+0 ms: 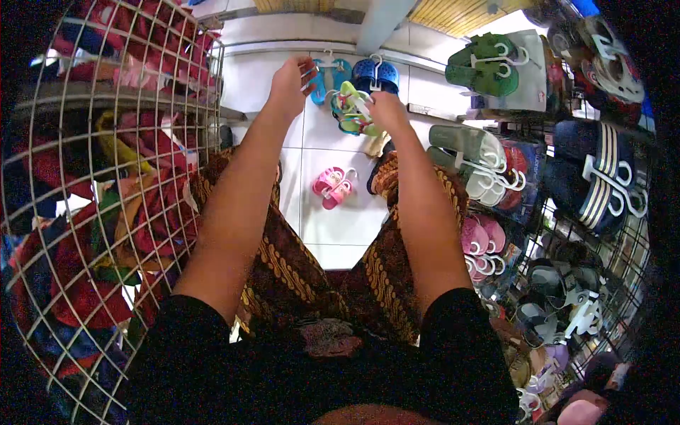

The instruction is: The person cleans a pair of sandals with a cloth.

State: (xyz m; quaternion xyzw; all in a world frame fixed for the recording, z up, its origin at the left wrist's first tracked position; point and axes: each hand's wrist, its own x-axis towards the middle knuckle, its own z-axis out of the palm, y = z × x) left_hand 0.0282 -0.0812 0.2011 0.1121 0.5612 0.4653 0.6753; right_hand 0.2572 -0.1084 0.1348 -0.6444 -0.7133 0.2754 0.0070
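Observation:
My right hand (389, 112) grips a pair of lime-green sandals (346, 106) with teal edges by their white hanger. Just beyond them on the tiles lies a pair of blue clogs (374, 69) on a hanger, partly covered by the held pair. My left hand (288, 86) is empty, its fingers apart, beside a pair of teal sandals (331, 75) that also has a hanger. Nearer to me, between my legs, a pair of small pink sandals (333, 188) rests on the white floor (319, 230).
A wire cage (134, 170) full of coloured cloth items stands on the left. Along the right, a wire rack (623, 262) carries green clogs (489, 64), navy striped slides (598, 173), pink footwear (482, 234) and grey sandals (545, 283). A pale post (382, 28) rises ahead.

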